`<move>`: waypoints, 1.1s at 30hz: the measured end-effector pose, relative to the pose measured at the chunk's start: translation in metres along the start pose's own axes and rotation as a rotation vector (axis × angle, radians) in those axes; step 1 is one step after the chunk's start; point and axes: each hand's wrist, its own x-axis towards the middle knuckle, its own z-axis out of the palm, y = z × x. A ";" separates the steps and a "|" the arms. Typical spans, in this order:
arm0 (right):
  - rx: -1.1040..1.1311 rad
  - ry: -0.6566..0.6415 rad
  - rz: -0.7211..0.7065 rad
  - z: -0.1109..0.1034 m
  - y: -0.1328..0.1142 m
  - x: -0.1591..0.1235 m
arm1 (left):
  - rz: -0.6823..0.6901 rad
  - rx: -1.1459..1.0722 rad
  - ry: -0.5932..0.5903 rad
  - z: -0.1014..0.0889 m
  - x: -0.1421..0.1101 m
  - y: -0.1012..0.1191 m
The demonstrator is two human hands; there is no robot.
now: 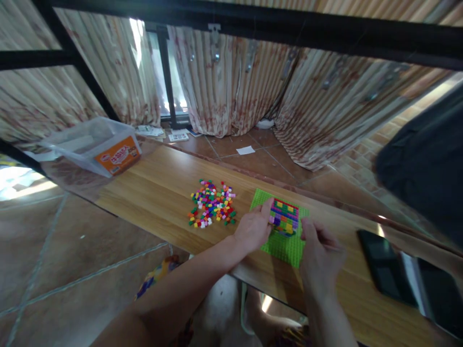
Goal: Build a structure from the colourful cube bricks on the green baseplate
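A green studded baseplate (278, 248) lies at an angle on the wooden bench, with a block of small multicoloured bricks (285, 216) built up in rows on its upper middle. My left hand (255, 226) rests over the plate's left side. Its fingers are stretched out and touch the left edge of the brick rows. At the plate's right edge is my right hand (321, 246), slightly blurred, with thumb and fingers drawn together beside the bricks. Whatever sits between those fingertips is hidden. Left of the plate lies a loose pile of small coloured bricks (213, 203).
A clear plastic bin (87, 144) with an orange label stands at the bench's left end. To the right lie a dark phone-like slab (385, 265) and another dark flat object (439, 294). A black metal bar (253, 24) crosses above. A white paper (245, 150) is on the floor.
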 end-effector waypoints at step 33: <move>-0.717 -0.725 -0.398 0.083 0.028 -0.037 | -0.388 -0.373 0.647 -0.131 -0.008 -0.115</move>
